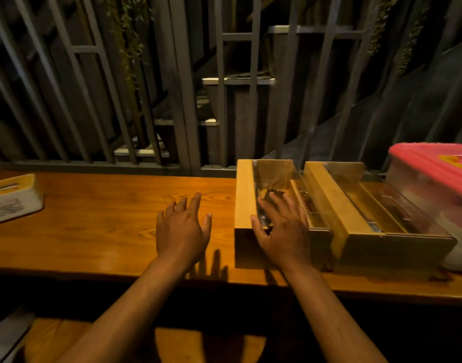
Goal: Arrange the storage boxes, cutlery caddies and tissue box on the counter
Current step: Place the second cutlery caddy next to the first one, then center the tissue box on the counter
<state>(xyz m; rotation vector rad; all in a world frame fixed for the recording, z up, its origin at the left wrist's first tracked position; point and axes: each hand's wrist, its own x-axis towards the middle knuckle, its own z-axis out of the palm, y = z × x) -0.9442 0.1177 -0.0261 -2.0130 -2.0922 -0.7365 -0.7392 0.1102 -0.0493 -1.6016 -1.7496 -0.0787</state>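
Closest in, both hands are spread flat with fingers splayed, holding nothing. The left hand (181, 231) hovers over the bare wooden surface (106, 221), just left of the near cutlery caddy (244, 205). The right hand (283, 231) sits over that caddy's clear lid, can't tell if it's touching. A second cutlery caddy (361, 226) is pressed up against its right side, then a red-lidded storage box (434, 174) past that. The tissue box (13, 197) is way off to the caddy's left. Behind the caddy runs a slatted railing (172, 87).

Both hands spread flat: left hand (181, 229) above the counter (99, 213), right hand (282, 229) over a wooden caddy (244, 195).
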